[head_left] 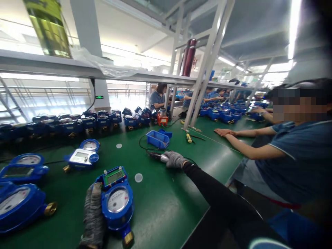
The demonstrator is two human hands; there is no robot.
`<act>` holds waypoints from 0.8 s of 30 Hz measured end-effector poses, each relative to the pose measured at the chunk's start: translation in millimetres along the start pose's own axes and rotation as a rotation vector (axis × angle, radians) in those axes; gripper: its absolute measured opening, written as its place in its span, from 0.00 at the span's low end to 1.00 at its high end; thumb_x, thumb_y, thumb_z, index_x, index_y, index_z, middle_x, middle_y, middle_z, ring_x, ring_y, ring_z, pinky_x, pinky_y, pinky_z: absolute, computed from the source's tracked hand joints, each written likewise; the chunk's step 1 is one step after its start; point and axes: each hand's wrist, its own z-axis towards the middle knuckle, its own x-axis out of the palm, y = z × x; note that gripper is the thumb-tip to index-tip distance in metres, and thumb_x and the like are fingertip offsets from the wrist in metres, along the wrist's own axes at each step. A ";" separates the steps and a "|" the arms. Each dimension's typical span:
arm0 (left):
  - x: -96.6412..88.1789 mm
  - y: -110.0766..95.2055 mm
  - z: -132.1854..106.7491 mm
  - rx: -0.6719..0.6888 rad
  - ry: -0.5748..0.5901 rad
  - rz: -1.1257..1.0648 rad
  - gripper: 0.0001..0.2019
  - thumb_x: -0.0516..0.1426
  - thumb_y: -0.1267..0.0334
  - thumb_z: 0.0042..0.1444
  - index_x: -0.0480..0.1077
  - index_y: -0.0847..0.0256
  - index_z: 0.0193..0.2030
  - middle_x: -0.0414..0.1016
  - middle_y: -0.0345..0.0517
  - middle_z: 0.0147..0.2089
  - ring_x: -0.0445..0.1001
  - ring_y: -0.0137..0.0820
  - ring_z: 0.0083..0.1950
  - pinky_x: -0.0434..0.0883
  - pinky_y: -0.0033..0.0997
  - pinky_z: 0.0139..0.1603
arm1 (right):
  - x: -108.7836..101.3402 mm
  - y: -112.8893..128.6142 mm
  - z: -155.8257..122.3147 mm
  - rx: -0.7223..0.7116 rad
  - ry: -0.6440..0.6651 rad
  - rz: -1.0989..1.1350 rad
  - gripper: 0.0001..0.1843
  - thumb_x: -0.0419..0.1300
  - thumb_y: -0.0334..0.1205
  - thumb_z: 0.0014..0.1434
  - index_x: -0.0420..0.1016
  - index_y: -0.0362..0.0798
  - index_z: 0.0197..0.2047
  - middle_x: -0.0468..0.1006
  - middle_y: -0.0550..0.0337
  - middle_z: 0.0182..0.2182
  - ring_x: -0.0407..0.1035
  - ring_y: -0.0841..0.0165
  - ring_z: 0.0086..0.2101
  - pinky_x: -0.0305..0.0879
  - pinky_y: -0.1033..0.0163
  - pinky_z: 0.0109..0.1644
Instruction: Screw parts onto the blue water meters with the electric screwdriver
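Note:
My left hand [93, 216], in a grey knit glove, rests against the left side of a blue water meter [117, 200] that lies on the green bench near me, its circuit board exposed at the top. My right hand [175, 159], also gloved, reaches out over the bench and grips a corded electric screwdriver [157, 156] lying flat, tip pointing left. Two small round white discs [138, 177] lie on the mat between my hands and farther back.
More blue meters [83, 155] lie at left, and a long row [98, 122] lines the back. A blue parts bin [158, 138] sits beyond the screwdriver. A seated person's arm [243, 147] rests on the bench at right; other workers sit farther off.

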 end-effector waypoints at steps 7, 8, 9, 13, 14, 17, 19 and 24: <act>6.4 -8.6 -9.0 -0.012 0.054 -0.117 0.33 0.65 0.37 0.54 0.70 0.61 0.56 0.76 0.49 0.53 0.74 0.44 0.53 0.71 0.48 0.56 | -75.7 49.6 8.8 -0.108 -0.527 0.693 0.19 0.57 0.37 0.57 0.69 0.43 0.52 0.73 0.58 0.33 0.69 0.69 0.28 0.72 0.60 0.37; 6.9 -9.4 -9.9 0.000 0.081 -0.132 0.32 0.64 0.38 0.56 0.70 0.61 0.57 0.76 0.48 0.51 0.75 0.42 0.51 0.72 0.45 0.53 | -85.3 66.9 7.0 -0.178 -0.580 0.890 0.16 0.54 0.39 0.59 0.69 0.43 0.49 0.71 0.59 0.32 0.70 0.70 0.29 0.72 0.59 0.38; 7.2 -9.5 -10.0 0.017 0.097 -0.141 0.31 0.63 0.39 0.58 0.69 0.61 0.56 0.76 0.47 0.50 0.75 0.40 0.50 0.73 0.42 0.52 | -93.0 86.2 3.9 -0.264 -0.591 1.075 0.13 0.54 0.40 0.60 0.70 0.45 0.46 0.71 0.58 0.31 0.72 0.69 0.31 0.72 0.59 0.40; 5.2 -3.3 -4.7 0.065 0.091 -0.139 0.28 0.63 0.39 0.58 0.70 0.60 0.53 0.77 0.46 0.49 0.75 0.37 0.49 0.73 0.38 0.52 | -99.1 171.4 -25.3 -0.480 -0.455 1.663 0.13 0.67 0.41 0.52 0.72 0.50 0.40 0.69 0.67 0.27 0.67 0.72 0.27 0.73 0.63 0.34; 4.2 -1.1 -3.2 0.071 0.098 -0.138 0.27 0.62 0.39 0.59 0.70 0.60 0.53 0.77 0.47 0.50 0.75 0.38 0.50 0.73 0.39 0.52 | -94.0 191.1 -35.6 -0.500 -0.389 1.734 0.15 0.70 0.43 0.50 0.73 0.48 0.39 0.68 0.68 0.26 0.65 0.74 0.25 0.72 0.67 0.31; 2.2 3.4 -0.9 0.086 0.132 -0.143 0.26 0.61 0.40 0.61 0.70 0.60 0.53 0.77 0.49 0.50 0.75 0.40 0.49 0.74 0.42 0.51 | -68.8 236.1 -62.1 -0.575 -0.165 1.686 0.15 0.73 0.41 0.51 0.75 0.50 0.39 0.67 0.68 0.24 0.64 0.73 0.24 0.69 0.67 0.27; 1.9 4.4 -0.8 0.091 0.143 -0.150 0.24 0.60 0.41 0.62 0.69 0.59 0.53 0.77 0.49 0.50 0.75 0.40 0.49 0.74 0.43 0.51 | -50.5 252.8 -71.1 -0.666 -0.147 1.561 0.13 0.73 0.41 0.54 0.76 0.51 0.40 0.69 0.67 0.24 0.65 0.72 0.23 0.68 0.66 0.26; 2.9 2.8 -1.0 0.108 0.126 -0.142 0.23 0.60 0.41 0.63 0.69 0.58 0.53 0.76 0.47 0.49 0.74 0.39 0.49 0.73 0.41 0.51 | -26.3 265.9 -69.1 -0.796 -0.162 1.332 0.11 0.71 0.44 0.61 0.77 0.51 0.42 0.72 0.65 0.26 0.68 0.70 0.22 0.70 0.64 0.26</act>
